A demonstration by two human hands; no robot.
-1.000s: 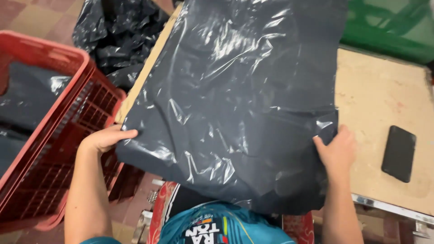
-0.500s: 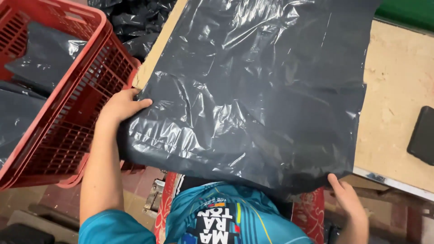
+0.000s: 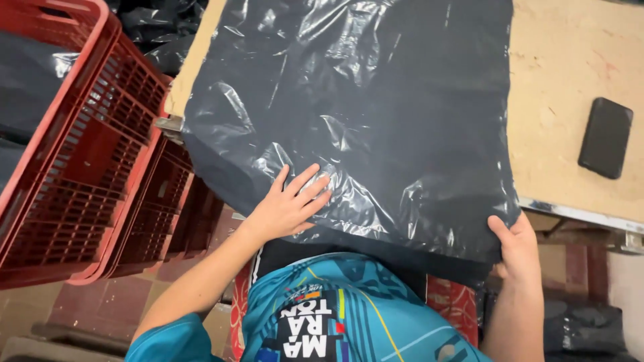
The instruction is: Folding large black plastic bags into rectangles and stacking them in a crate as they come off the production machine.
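Hands work a black bag on the bench: left hand flat, fingers spread, at 7 o'clock; right hand pinching the 5 o'clock corner. Bag lies spread, wrinkles remaining.

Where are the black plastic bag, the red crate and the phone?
black plastic bag (image 3: pixel 376 114), head view, middle of its wrinkled top surface.
red crate (image 3: pixel 87 161), head view, its slatted side wall.
phone (image 3: pixel 606 137), head view, centre of its dark back.
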